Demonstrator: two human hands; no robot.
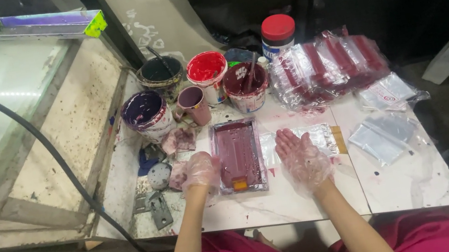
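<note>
Both my hands wear thin clear plastic gloves. My left hand (pixel 202 171) rests against the left edge of a small rectangular printing frame (pixel 237 155) coated in dark red ink, with an orange-tipped piece at its near end. My right hand (pixel 301 159) lies flat, fingers spread, on a clear plastic bag (pixel 323 135) spread on the white table (pixel 405 187) just right of the frame.
Several ink pots stand behind: a purple tub (pixel 146 113), a black tub (pixel 160 75), a red tub (pixel 207 74), a maroon tub (pixel 246 87), a mauve mug (pixel 193 104), a red-lidded jar (pixel 278 33). Stacks of printed bags (pixel 327 66) and loose clear bags (pixel 384 135) lie right. A glass-topped frame (pixel 4 114) sits left.
</note>
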